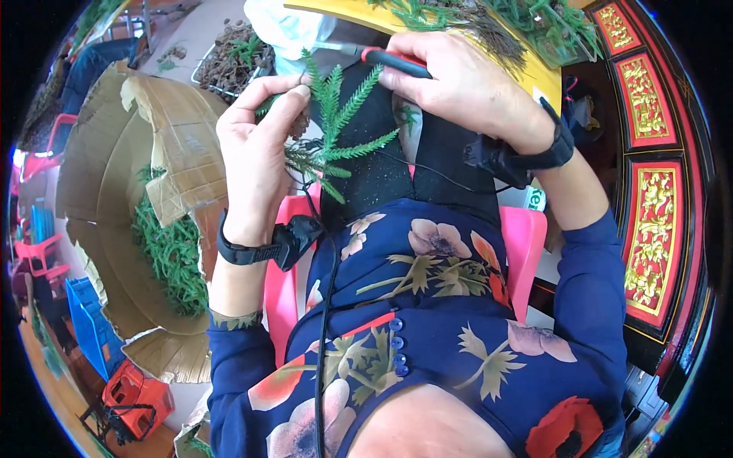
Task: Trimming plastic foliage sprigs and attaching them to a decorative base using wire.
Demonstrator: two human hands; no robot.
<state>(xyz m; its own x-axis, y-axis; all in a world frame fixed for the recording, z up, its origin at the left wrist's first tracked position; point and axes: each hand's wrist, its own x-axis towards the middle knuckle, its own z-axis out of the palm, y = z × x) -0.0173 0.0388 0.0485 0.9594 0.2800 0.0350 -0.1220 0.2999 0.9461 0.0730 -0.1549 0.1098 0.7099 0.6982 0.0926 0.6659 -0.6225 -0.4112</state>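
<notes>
Up in front of my lap, my left hand [259, 141] pinches a green needle-leaved plant sprig [332, 122] between thumb and fingers. The sprig fans out to the right in several feathery branches, with brownish bits at its lower part. My right hand [477, 88] is closed round a slim hand tool [397, 62] with red and black handles. Its metal end points left, just above the sprig's top; I cannot make out the exact kind of tip. Black straps with small devices sit on both wrists.
A torn cardboard box [187, 153] holding green sprigs [172, 256] stands at left. Beyond my left hand are a basket of brown plant matter [233, 61] and a white plastic bag [286, 30]. A yellow table [546, 84] carries more greenery. A black cable [324, 320] runs down my front.
</notes>
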